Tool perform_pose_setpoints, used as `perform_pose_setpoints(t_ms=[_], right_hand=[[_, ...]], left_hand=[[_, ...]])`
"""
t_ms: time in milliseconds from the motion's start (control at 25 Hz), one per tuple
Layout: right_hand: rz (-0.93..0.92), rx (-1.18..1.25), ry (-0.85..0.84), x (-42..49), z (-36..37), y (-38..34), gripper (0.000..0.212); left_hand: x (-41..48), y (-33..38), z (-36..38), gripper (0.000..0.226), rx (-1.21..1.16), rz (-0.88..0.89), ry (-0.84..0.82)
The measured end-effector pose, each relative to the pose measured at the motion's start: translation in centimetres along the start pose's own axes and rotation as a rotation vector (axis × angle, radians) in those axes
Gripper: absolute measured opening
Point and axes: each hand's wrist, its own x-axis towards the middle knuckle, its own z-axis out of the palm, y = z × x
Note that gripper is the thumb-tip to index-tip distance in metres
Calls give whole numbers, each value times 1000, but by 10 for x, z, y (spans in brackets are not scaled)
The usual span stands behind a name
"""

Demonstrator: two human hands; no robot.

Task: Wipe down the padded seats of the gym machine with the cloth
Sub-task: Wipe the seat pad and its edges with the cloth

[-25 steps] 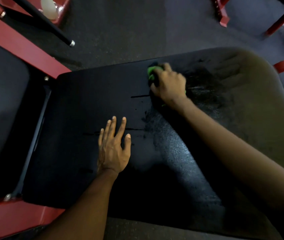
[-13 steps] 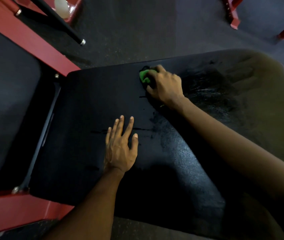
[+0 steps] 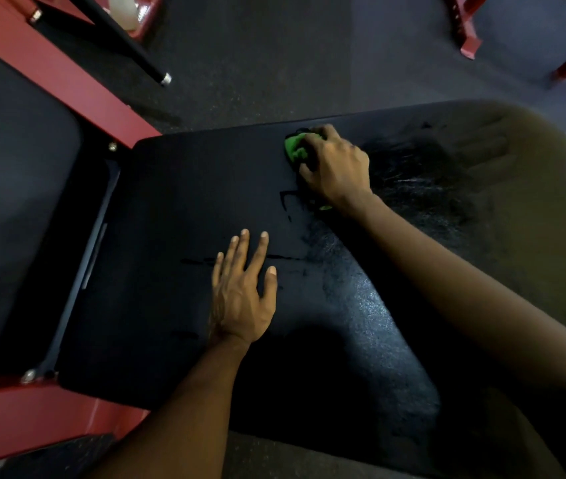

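Gripping the green cloth [image 3: 294,149] in the right hand [image 3: 338,169], fingers [image 3: 324,133] curled tight round it. Pressing it down on the big black seat [image 3: 171,219], close to the far edge. Resting the left hand [image 3: 243,300] flat on the middle of the seat, fingers [image 3: 241,248] straight and a bit spread. Shiny streaks beside the cloth. Red frame [image 3: 67,74] and another dark pad [image 3: 8,188] off to the left.

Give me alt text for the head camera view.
A right hand grips a green cloth against a black padded seat, near its far edge. The left hand rests flat on the seat. A red frame stands at left.
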Motion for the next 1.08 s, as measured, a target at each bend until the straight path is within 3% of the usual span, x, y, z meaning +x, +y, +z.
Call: perform_pose_setpoints(t_ms=[280, 600, 840, 920, 1080], right_hand=[[-259, 95, -68, -117, -4, -21, 41], [-126, 33, -42, 13, 22, -47, 43], [-347, 90, -79, -79, 7, -23, 45], [-269, 50, -58, -68, -6, 3, 45], [58, -20, 47, -13, -15, 39, 42]], left_hand=[[2, -1, 1, 60, 8, 11, 15], [-1, 2, 3, 64, -3, 6, 68], [0, -1, 2, 64, -8, 14, 66], [-1, 0, 2, 64, -14, 10, 51], [0, 1, 2, 64, -13, 3, 47]])
